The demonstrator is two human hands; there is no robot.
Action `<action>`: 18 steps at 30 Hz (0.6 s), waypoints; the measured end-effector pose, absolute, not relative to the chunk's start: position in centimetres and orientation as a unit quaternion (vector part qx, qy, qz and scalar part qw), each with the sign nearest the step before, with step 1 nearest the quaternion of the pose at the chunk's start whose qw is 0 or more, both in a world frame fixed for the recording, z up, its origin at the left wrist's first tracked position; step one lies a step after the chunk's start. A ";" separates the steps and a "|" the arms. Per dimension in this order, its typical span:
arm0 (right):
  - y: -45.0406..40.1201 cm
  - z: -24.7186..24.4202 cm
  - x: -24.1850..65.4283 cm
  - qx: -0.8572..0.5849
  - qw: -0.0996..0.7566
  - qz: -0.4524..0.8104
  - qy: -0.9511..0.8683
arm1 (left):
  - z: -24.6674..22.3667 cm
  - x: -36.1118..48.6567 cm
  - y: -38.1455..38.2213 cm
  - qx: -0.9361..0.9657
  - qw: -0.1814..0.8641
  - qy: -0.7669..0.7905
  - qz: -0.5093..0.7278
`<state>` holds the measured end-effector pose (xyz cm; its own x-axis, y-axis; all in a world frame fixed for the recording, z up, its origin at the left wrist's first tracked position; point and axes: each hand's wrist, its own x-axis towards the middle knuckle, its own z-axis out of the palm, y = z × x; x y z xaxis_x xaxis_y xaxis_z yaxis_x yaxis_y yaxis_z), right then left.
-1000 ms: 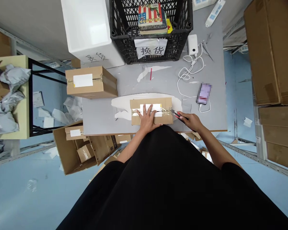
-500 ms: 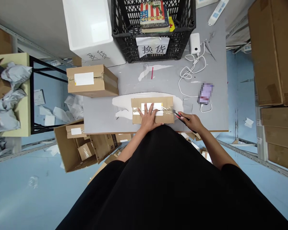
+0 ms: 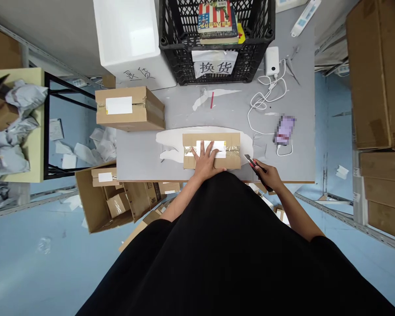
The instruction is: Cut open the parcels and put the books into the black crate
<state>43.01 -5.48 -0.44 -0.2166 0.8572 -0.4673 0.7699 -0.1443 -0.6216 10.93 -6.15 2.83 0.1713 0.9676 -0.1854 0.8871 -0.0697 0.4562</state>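
Observation:
A brown cardboard box (image 3: 233,159) with clear tape and a white label lies near the front edge of the grey table. My left hand (image 3: 205,165) rests flat on its top with the fingers spread, partly covering the label. Just off the box's right end, my right hand (image 3: 269,175) is closed around a black box cutter (image 3: 257,170). The cutter's tip points up and left toward the box, with a small gap between them.
A second taped box (image 3: 122,113) stands on the table's left side. Behind are a white bin (image 3: 127,35) and a black crate (image 3: 217,46) holding books. A phone (image 3: 285,130) and white cable (image 3: 260,103) lie at right. An open carton (image 3: 90,215) sits below left.
My right hand has drawn the box cutter away from the box's right end, slightly right and toward me. My left hand stays on the box. The whole view has shifted a little.

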 end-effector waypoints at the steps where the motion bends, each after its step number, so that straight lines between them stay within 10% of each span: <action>1: -5.7 -1.2 43.1 -0.645 0.035 0.413 -0.642 | 2.9 10.9 -6.2 0.726 0.240 0.639 0.084; 18: -8.1 -10.3 38.8 -0.711 -0.098 0.224 -0.659 | 2.5 10.1 -6.9 0.731 0.232 0.622 0.157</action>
